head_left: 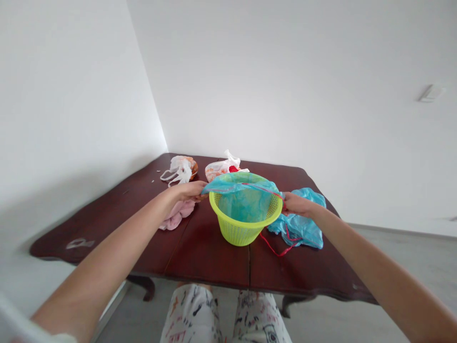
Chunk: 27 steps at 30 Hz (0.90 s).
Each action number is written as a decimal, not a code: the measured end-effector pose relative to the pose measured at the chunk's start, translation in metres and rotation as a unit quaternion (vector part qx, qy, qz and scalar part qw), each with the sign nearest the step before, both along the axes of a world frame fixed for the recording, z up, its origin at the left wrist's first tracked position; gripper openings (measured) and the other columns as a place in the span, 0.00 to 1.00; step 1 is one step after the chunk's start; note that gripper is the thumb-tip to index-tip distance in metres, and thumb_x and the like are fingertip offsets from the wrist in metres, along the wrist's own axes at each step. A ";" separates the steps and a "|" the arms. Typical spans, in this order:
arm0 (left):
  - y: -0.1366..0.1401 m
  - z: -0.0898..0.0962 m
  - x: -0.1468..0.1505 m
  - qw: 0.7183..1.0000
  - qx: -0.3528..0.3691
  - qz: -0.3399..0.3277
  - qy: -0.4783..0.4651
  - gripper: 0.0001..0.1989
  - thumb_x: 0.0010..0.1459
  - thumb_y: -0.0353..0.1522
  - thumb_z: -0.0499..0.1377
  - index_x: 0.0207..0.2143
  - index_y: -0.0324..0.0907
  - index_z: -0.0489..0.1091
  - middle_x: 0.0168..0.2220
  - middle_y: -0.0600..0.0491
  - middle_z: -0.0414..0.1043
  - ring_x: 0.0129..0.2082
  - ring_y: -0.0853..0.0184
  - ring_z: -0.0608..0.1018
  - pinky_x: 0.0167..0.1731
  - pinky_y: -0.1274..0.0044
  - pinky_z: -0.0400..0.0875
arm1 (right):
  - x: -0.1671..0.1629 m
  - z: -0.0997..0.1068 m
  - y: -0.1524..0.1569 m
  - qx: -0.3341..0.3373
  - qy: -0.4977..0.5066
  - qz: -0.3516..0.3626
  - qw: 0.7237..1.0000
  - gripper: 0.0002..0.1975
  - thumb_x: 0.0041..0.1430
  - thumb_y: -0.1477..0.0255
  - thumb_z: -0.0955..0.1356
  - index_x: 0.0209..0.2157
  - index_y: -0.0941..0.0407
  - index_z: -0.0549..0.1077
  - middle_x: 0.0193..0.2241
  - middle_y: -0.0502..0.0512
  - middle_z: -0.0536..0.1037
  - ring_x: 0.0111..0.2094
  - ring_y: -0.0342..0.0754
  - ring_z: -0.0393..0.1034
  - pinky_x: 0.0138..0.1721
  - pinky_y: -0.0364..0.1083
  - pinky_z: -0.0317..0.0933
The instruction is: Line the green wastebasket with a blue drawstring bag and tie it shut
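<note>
A yellow-green plastic basket (240, 232) stands upright on the table, its mesh wall facing me. A thin blue plastic bag (243, 186) with a red drawstring is stretched across its far rim, and part of it hangs down inside. My left hand (193, 189) is closed on the bag's left edge, beside the basket's rim. On the opposite side my right hand (295, 204) grips the bag's right edge near the red string. The fingertips of both hands are partly hidden by the plastic.
The dark red wooden table (210, 257) meets white walls. Behind the basket lie a white plastic bag (180, 167) and another with red print (218, 169). Pink cloth (177, 215) lies left, more crumpled blue plastic (303, 228) right.
</note>
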<state>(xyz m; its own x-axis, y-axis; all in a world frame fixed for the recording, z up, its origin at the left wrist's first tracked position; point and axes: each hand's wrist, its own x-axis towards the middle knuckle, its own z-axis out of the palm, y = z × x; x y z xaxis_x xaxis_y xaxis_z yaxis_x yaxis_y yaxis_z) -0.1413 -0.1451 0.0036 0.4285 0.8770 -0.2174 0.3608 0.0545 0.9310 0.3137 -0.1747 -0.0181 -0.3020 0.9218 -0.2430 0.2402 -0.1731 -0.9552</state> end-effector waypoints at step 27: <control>-0.135 0.024 0.033 0.790 0.572 -0.123 0.184 0.13 0.80 0.48 0.69 0.54 0.51 0.84 0.48 0.49 0.90 0.52 0.54 0.88 0.66 0.61 0.75 | -0.034 0.045 -0.098 0.586 -0.255 0.122 0.759 0.13 0.84 0.62 0.70 0.40 0.49 0.79 0.33 0.55 0.83 0.37 0.56 0.76 0.46 0.56 0.64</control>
